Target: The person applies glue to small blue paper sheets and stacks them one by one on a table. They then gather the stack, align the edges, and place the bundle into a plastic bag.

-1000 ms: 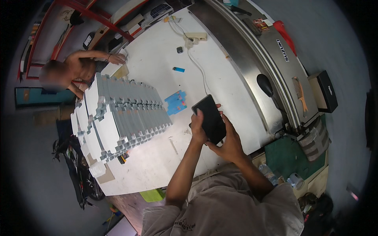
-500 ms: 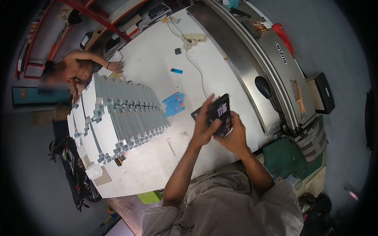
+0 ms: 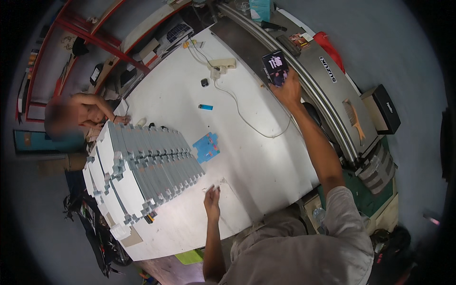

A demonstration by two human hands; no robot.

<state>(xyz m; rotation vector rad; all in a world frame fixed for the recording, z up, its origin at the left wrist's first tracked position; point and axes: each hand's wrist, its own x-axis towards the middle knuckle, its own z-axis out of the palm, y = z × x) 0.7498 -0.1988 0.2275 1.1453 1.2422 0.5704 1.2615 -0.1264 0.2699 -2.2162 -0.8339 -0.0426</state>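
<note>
My right hand (image 3: 288, 90) is stretched far out to the right and grips a small flat black box-like thing (image 3: 275, 65) with white and pinkish markings on its face. It is held over the near edge of the long metal machine. Above the white table, my left hand (image 3: 212, 202) has its fingers drawn together by a small pale bit at the tips, too small to name. A blue printed card cutout (image 3: 206, 147) lies flat beyond that hand. To its left stand tall stacks of grey-white folded card pieces (image 3: 156, 166).
A power strip (image 3: 222, 63) trails a white cable (image 3: 237, 102) that passes behind my right forearm. A blue lighter (image 3: 205, 107) lies mid-table. Along the right runs a metal machine (image 3: 311, 66) bearing a comb (image 3: 354, 123). Another person (image 3: 95, 107) sits beyond the stacks.
Both hands held the black box-like thing over the table. My left hand has let go and moved down and left; my right has carried it up and right. The view has shifted.
</note>
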